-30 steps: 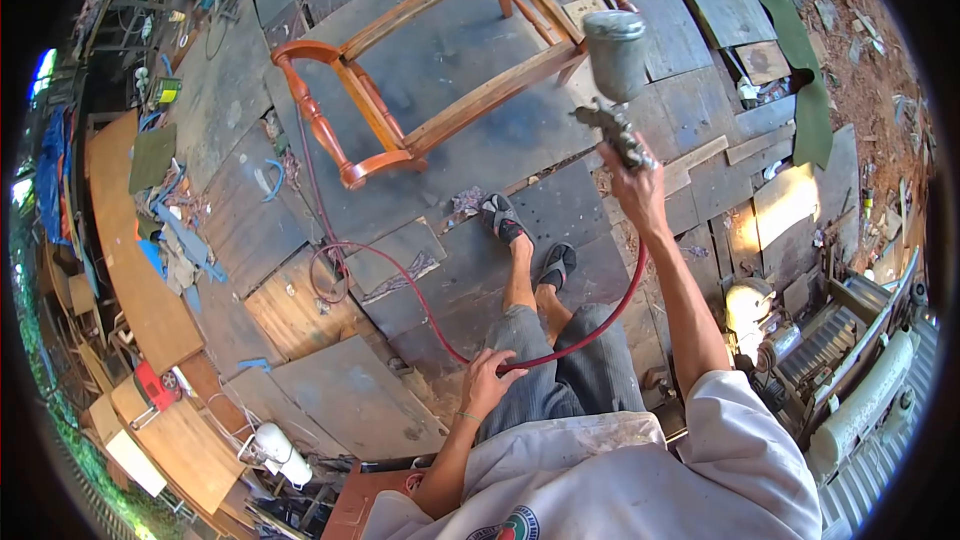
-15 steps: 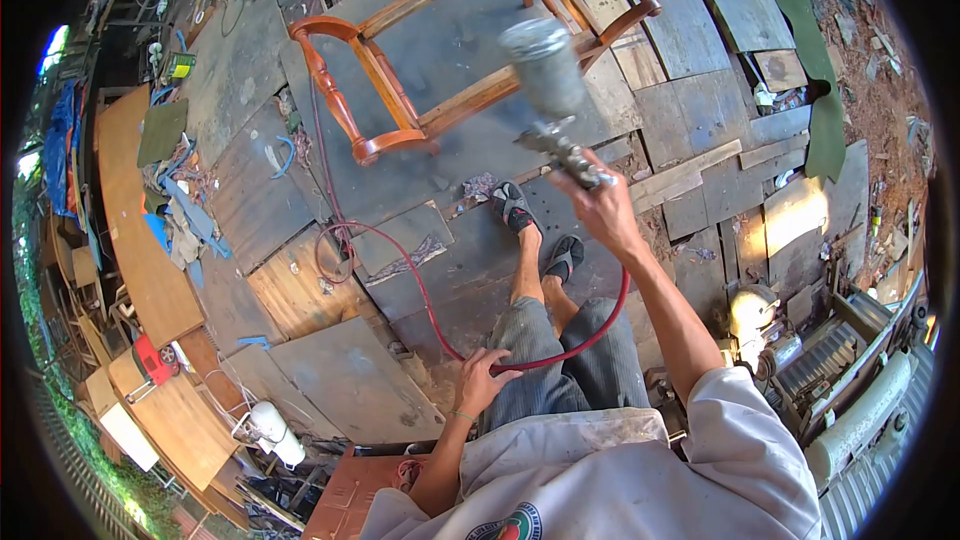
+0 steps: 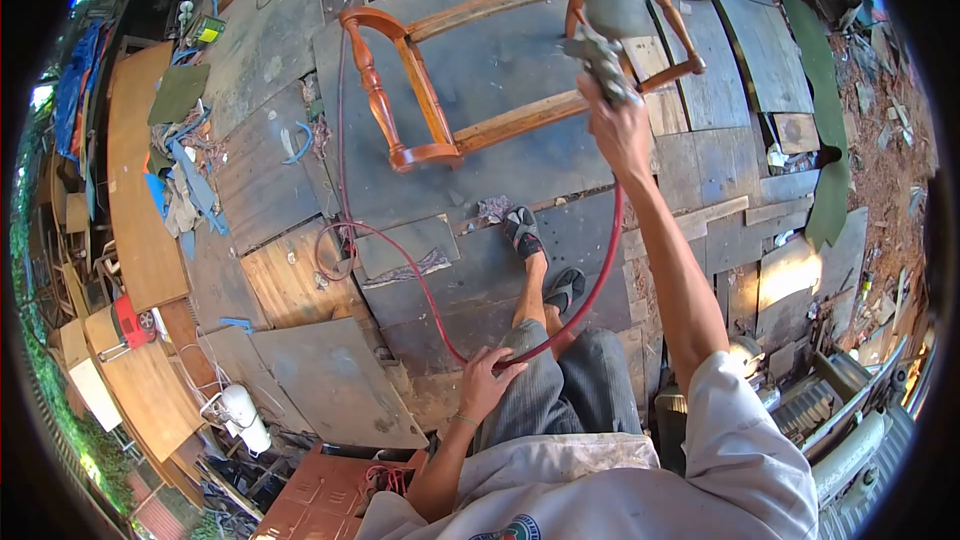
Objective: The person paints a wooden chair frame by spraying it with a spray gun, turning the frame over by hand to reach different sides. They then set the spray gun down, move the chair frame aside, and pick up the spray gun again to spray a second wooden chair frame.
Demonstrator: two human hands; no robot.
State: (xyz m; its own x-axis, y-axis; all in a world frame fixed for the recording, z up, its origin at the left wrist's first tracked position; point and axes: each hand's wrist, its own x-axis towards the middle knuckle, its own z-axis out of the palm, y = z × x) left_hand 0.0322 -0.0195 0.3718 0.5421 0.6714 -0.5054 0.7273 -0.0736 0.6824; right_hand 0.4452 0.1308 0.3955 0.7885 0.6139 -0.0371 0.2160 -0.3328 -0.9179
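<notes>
Rough woodworking workshop, partly open to outdoors: 1 wooden frame [image 3: 520, 123] on patchwork floor boards [image 3: 262, 175]; spray gun [image 3: 612, 10] near frame's right end; plywood sheet [image 3: 145, 180] left of frame; bare dirt [image 3: 875, 180] right of frame.

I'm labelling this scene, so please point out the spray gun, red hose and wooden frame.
Spray gun [image 3: 612, 12]: head view, on its cup.
Red hose [image 3: 600, 283]: head view, on its curve.
Wooden frame [image 3: 520, 122]: head view, on its near rail.

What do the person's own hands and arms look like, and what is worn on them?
Both the left hand and the right hand are bare, without gloves. A thin greenish band circles the left wrist; none shows on the right. The shirt sleeves are short, loose and pale.
</notes>
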